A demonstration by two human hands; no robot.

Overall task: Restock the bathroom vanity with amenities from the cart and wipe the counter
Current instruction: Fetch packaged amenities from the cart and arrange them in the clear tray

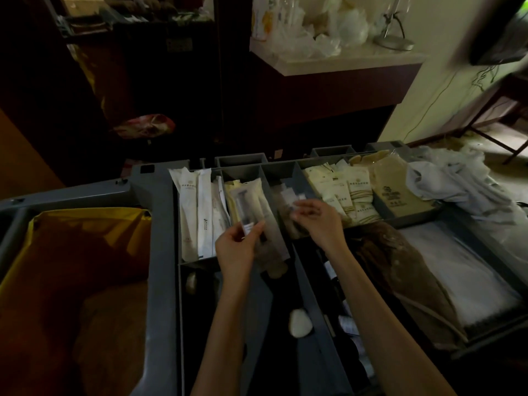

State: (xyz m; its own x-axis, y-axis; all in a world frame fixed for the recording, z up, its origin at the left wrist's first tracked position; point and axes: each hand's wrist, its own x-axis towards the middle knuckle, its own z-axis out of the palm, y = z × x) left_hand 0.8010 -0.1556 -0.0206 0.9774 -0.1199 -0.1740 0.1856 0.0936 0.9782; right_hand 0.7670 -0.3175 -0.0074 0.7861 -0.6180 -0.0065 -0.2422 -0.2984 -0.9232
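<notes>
Amenities (pixel 337 192) sit sorted in the cart (pixel 160 201) tray: long white packets (pixel 197 212) on the left, cream sachets in the middle-right compartment, brown packs (pixel 397 190) beside them. None has reached the vanity yet.

The left hand (pixel 237 250) pinches the near end of a clear packet (pixel 270 238) between thumb and fingertips, over the second compartment. The right hand (pixel 317 224) hovers over the next compartment with fingertips drawn together; blur hides whether they grip anything.

Risks, as I judge them:
- The clear packet is held only by one end. The film looks slick, so it could slip and drop into the dark lower bin (pixel 251 310), where it would be hard to find.
- The light is poor and many packets look alike, so a wrong or doubled item is easily picked.
- With both hands working at once, a loose pinch on one side may go unnoticed.
- The open yellow bag (pixel 71 224) is just beside the tray, so a dropped item could land in it.

Writing: the white packets, cream sachets and brown packs all carry printed emblems and lines of characters, but they are too small and dim to read, and no brand can be made out
</notes>
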